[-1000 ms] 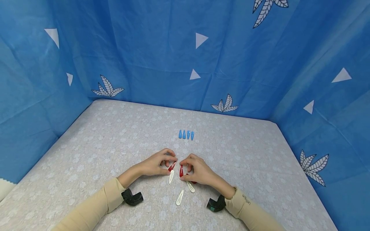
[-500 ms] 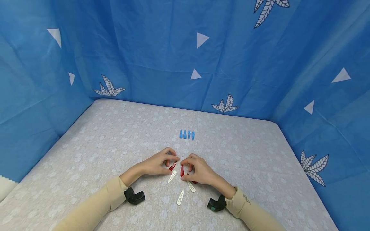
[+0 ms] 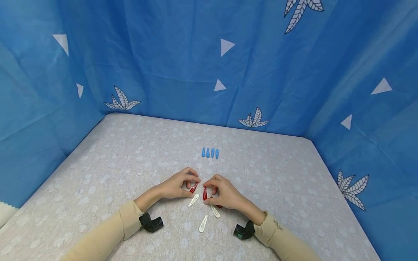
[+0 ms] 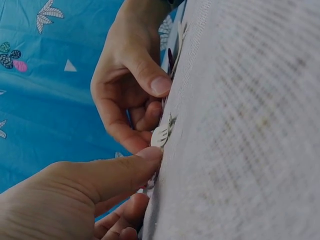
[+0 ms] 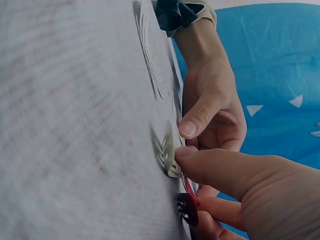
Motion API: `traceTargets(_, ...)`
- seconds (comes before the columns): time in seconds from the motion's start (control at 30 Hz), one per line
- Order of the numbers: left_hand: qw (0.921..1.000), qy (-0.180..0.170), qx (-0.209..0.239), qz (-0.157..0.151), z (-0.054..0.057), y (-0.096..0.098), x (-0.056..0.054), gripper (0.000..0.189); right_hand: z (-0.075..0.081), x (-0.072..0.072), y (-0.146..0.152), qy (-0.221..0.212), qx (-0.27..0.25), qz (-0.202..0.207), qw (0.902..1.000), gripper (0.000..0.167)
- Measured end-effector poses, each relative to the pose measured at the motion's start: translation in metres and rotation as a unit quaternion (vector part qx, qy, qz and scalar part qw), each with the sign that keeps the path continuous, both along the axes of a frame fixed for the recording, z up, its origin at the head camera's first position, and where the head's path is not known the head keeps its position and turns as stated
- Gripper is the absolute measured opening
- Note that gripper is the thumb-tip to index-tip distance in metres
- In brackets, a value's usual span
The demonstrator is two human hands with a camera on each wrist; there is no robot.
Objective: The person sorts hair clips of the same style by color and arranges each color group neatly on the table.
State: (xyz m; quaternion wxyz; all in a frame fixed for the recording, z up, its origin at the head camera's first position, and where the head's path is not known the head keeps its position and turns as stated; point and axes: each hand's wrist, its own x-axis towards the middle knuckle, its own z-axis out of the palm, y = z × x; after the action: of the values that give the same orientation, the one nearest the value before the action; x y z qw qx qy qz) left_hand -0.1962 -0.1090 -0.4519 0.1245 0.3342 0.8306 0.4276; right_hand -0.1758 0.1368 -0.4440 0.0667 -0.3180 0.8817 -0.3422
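Thumb and fingers of my left hand (image 3: pixel 177 185) pinch a red snap hair clip (image 3: pixel 194 187), which lies slanted on the table. To its right, my right hand (image 3: pixel 226 193) holds another red hair clip (image 3: pixel 205 194) lengthwise between thumb and index finger. Just below the left thumb lies a cream hair clip (image 3: pixel 193 200), tilted and apart from the red one. A second cream clip (image 3: pixel 215 211) pokes out from under the right hand, beside a mostly hidden red clip (image 3: pixel 219 206). Nearer the person rests a third cream clip (image 3: pixel 203 223).
Beyond the hands, several blue hair clips (image 3: pixel 210 152) stand side by side in a row. A pale flowered cloth (image 3: pixel 137 152) covers the table. Blue patterned curtains (image 3: pixel 183 65) close off the back and sides. Each wrist wears a black mount (image 3: pixel 151 222).
The cream clip under the left thumb has turned from nearly upright to a clear slant. Both hands keep nearly the same place, each with its red hair clip.
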Motion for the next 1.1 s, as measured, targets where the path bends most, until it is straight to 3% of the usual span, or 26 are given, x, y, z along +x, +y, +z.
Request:
traceTargets(0.3,0.9986,-0.023,0.031,0.035,0.003,0.000,0.002,0.047,0.002,-0.001,0.001,-0.008,-0.025,0.001,0.9997,0.044)
traceTargets(0.63,0.9975,-0.029,0.013,0.063,0.022,-0.004,-0.007,0.051,0.014,-0.010,0.005,-0.020,-0.034,-0.012,0.9992,0.045)
traceTargets(0.83,0.9953,-0.021,0.021,0.092,0.031,0.003,-0.020,0.054,0.024,-0.027,0.004,-0.010,-0.049,-0.024,0.9985,0.047)
traceTargets(1.1,0.9919,-0.016,0.022,0.124,0.027,0.018,-0.041,0.053,0.021,-0.061,-0.002,-0.023,-0.042,-0.070,0.9964,0.048)
